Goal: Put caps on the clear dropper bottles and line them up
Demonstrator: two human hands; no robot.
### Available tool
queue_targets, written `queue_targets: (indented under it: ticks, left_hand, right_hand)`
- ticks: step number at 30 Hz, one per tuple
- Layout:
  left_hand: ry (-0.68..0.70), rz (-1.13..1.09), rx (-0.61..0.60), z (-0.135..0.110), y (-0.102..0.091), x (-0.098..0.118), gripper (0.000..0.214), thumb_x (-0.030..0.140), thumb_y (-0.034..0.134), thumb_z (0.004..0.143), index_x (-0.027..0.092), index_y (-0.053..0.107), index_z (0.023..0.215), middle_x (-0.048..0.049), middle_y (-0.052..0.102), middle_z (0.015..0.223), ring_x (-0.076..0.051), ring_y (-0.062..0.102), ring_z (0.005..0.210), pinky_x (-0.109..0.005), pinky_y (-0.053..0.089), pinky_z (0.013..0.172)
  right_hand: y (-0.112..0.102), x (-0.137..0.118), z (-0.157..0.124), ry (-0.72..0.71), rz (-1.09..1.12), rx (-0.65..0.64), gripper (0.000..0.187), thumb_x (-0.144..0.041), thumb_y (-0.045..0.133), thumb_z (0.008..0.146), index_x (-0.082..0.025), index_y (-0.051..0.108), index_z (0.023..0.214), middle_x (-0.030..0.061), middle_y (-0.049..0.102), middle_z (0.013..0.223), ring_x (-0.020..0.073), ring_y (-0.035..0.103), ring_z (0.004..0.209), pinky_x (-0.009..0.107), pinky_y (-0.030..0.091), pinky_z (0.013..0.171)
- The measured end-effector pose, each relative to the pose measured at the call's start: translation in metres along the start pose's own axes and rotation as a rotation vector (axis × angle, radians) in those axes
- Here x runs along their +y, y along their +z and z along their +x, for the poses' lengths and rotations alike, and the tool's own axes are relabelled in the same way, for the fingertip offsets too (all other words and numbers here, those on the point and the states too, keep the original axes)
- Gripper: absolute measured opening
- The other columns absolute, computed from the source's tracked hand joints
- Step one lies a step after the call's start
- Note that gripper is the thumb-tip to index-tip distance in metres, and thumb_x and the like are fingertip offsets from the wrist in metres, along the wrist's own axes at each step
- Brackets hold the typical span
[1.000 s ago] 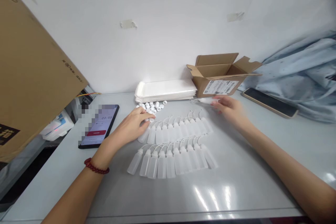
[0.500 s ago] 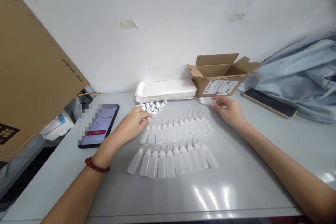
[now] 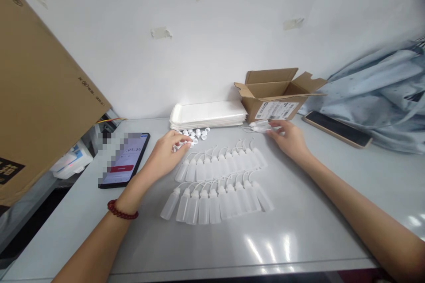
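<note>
My left hand (image 3: 168, 152) is over the pile of small white caps (image 3: 203, 134), thumb and fingertips pinched on a white cap at the pile's near edge. By the carton, my right hand (image 3: 289, 139) has its thumb and fingers closed on the end of a translucent squeeze bottle (image 3: 261, 129) lying on its side. A second such bottle (image 3: 260, 123) lies just behind it, close to the fingers. Between my hands are two rows of bottles with thin white tubes at their necks, a back row (image 3: 221, 167) and a front row (image 3: 214, 207).
A stack of white padded envelopes (image 3: 209, 112) is against the wall beside an open cardboard carton (image 3: 268, 106). A phone with a timer (image 3: 128, 161) lies left, another phone (image 3: 337, 129) right, near grey-blue cloth (image 3: 381, 97). A large cardboard box (image 3: 43, 84) leans at the left.
My left hand has shifted slightly up among the caps. My right hand stays by the carton, where two bottles now show apart at its fingertips. The rows are unchanged.
</note>
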State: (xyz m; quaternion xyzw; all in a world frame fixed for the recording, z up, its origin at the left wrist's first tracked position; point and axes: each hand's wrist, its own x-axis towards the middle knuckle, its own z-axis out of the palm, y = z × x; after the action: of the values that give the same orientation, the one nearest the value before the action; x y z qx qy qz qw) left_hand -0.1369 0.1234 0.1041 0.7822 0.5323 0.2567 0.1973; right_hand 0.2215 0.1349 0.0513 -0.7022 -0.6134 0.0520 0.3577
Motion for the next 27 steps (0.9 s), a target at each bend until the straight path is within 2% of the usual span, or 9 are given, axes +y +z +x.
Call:
queue_targets:
  ticks: [4, 6, 8, 11, 13, 18, 24, 27]
  left_hand:
    - [-0.031, -0.153, 0.071, 0.0, 0.001, 0.004, 0.023, 0.036, 0.055, 0.085, 0.019, 0.067, 0.093, -0.0046, 0.064, 0.099, -0.019, 0.059, 0.087, -0.027, 0.045, 0.069]
    - [-0.09, -0.241, 0.077, 0.0, 0.0, 0.007, 0.022, 0.037, 0.056, 0.084, 0.018, 0.066, 0.092, -0.0045, 0.067, 0.097, -0.018, 0.06, 0.083, -0.027, 0.046, 0.067]
    - [-0.155, -0.319, 0.062, 0.0, 0.0, 0.013, 0.022, 0.037, 0.056, 0.083, 0.018, 0.065, 0.091, -0.0047, 0.068, 0.095, -0.016, 0.06, 0.074, -0.027, 0.047, 0.065]
    - [-0.203, -0.431, 0.047, -0.002, -0.001, 0.021, 0.02, 0.034, 0.056, 0.082, 0.017, 0.064, 0.087, -0.0055, 0.069, 0.092, -0.013, 0.058, 0.064, -0.027, 0.048, 0.062]
    - [-0.21, -0.494, 0.052, -0.003, -0.001, 0.025, 0.017, 0.032, 0.057, 0.081, 0.016, 0.062, 0.083, -0.0046, 0.068, 0.086, -0.012, 0.057, 0.061, -0.027, 0.048, 0.062]
    - [-0.226, -0.552, 0.032, -0.004, 0.001, 0.025, 0.012, 0.028, 0.056, 0.08, 0.016, 0.059, 0.078, 0.0006, 0.061, 0.071, -0.009, 0.05, 0.053, -0.023, 0.043, 0.055]
    - [-0.275, -0.603, 0.002, -0.006, 0.004, 0.025, 0.024, 0.039, 0.06, 0.083, 0.015, 0.062, 0.08, 0.0045, 0.05, 0.06, -0.005, 0.037, 0.045, -0.021, 0.032, 0.046]
    - [-0.282, -0.671, -0.015, -0.007, 0.004, 0.027, 0.027, 0.041, 0.063, 0.082, 0.014, 0.062, 0.078, 0.0062, 0.045, 0.055, -0.005, 0.038, 0.045, -0.02, 0.033, 0.046]
  right_hand:
    - [-0.007, -0.011, -0.005, -0.042, -0.03, 0.045, 0.023, -0.03, 0.06, 0.076, -0.016, 0.063, 0.094, 0.012, 0.066, 0.1, 0.0219, 0.061, 0.073, 0.037, 0.047, 0.073]
    - [-0.015, -0.022, -0.01, -0.078, -0.036, 0.031, 0.019, -0.03, 0.06, 0.076, -0.017, 0.061, 0.09, 0.0104, 0.065, 0.092, 0.0208, 0.06, 0.07, 0.034, 0.046, 0.068]
    - [-0.025, -0.034, -0.017, -0.113, 0.001, -0.115, 0.015, -0.032, 0.059, 0.077, -0.019, 0.059, 0.083, 0.0059, 0.065, 0.08, 0.0185, 0.057, 0.063, 0.031, 0.044, 0.061]
    - [-0.039, -0.051, -0.027, -0.136, 0.102, -0.525, 0.018, -0.037, 0.057, 0.079, -0.02, 0.057, 0.075, 0.0015, 0.062, 0.067, 0.0155, 0.053, 0.057, 0.027, 0.039, 0.053]
    - [-0.043, -0.057, -0.032, -0.124, 0.117, -0.652, 0.018, -0.036, 0.056, 0.079, -0.02, 0.056, 0.071, 0.0005, 0.06, 0.063, 0.0145, 0.051, 0.054, 0.026, 0.037, 0.05]
    - [-0.04, -0.055, -0.031, -0.088, 0.053, -0.676, 0.016, -0.032, 0.057, 0.075, -0.019, 0.057, 0.065, 0.0009, 0.061, 0.062, 0.0142, 0.05, 0.053, 0.026, 0.037, 0.05]
    - [-0.038, -0.051, -0.027, -0.026, -0.052, -0.695, 0.027, -0.038, 0.055, 0.076, -0.019, 0.053, 0.057, 0.0009, 0.057, 0.054, 0.0137, 0.047, 0.05, 0.026, 0.033, 0.047]
    - [-0.037, -0.051, -0.026, 0.003, -0.066, -0.688, 0.03, -0.038, 0.054, 0.076, -0.019, 0.05, 0.053, 0.001, 0.056, 0.052, 0.013, 0.046, 0.047, 0.026, 0.032, 0.046]
